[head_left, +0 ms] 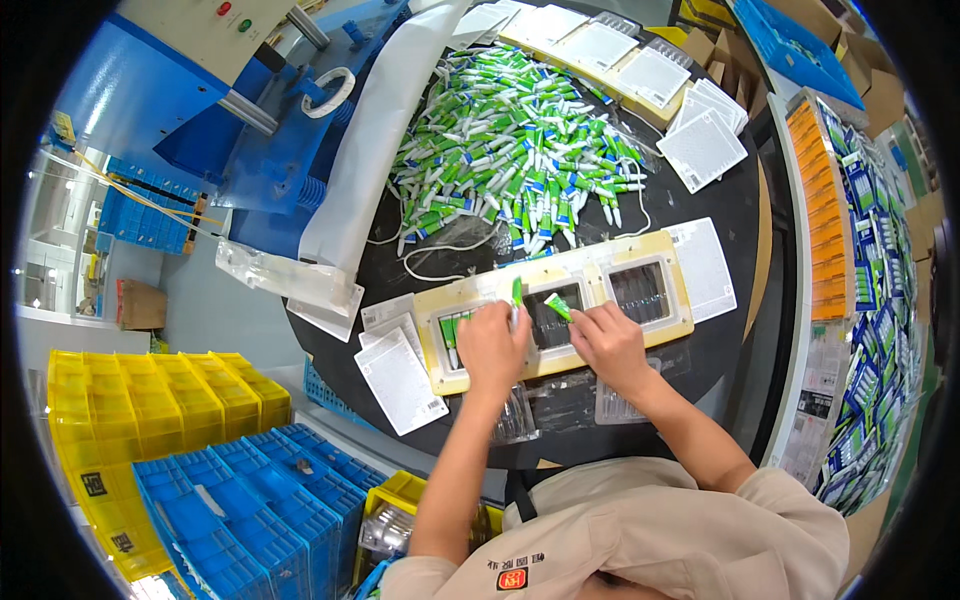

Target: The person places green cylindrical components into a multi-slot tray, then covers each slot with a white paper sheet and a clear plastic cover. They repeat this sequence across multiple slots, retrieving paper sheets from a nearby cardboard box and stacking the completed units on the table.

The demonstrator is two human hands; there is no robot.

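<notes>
In front of me lies a cream frame [682, 290] with three windows, clear plastic blister trays [640, 290] set in them. Several small tubes [447, 330] lie in the left window, partly covered by my left hand [490, 350]. Those fingers are closed around a green and white tube [517, 291], standing roughly upright by the middle window. My right hand [608, 345] pinches another green tube [558, 305] over the middle window, tilted. Beyond the frame spreads a big heap of green, white and blue tubes [510, 140].
White printed cards [400, 380] lie beside the frame, more [703, 150] at the far right. A second cream frame [600, 60] stands at the back. Blue machine [270, 150] on the left; yellow crates [130, 410] and blue crates [250, 510] at lower left; packed goods [870, 380] at right.
</notes>
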